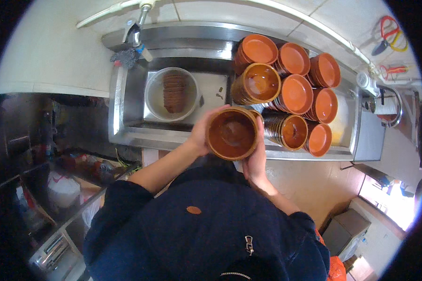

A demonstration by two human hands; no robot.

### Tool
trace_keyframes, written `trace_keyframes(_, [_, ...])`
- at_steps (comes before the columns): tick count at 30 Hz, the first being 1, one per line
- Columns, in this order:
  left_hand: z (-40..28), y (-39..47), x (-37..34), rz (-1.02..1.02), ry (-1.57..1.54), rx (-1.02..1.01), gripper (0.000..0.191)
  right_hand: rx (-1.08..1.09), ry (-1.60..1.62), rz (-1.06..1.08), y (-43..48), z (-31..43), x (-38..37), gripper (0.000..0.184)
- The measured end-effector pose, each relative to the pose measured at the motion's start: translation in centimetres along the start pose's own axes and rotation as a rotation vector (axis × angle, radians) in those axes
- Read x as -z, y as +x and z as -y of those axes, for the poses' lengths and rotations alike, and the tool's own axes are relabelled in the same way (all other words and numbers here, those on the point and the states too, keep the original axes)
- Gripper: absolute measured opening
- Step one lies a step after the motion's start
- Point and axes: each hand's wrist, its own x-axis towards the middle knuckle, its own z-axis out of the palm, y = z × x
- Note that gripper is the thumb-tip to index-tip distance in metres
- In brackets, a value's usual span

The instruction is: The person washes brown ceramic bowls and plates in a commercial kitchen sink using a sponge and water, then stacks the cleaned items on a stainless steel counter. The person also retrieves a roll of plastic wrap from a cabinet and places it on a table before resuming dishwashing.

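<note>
Between my left hand [200, 135] and my right hand [256, 156], a brown glazed clay bowl [232, 133] is held at the sink's front edge with its opening toward me. Whether more bowls are nested beneath it cannot be told. Another glazed rim shows partly behind my right fingertips. To the right, several stacks of clay bowls stand close together; some tops show glazed insides, like the near glazed stack [262, 82], and others bare orange terracotta [297, 94]. In the sink basin at left, a round plastic tub [196, 102] holds water and a row of nested brown bowls [174, 93].
The stainless steel sink [154, 138] runs along the wall. At its left back corner are a faucet [135, 35] and a grey scouring pad [126, 58]. Red-and-yellow-handled scissors [387, 35] hang at right. Dark shelving with bags [61, 188] stands at lower left.
</note>
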Motion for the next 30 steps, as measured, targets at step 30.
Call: trace_keyframes(30, [-11.5,5.1,25.3,-0.625,0.268,0.316,0.087,-0.587,-0.728,0.355,24.3,-22.3,-5.9,0.070])
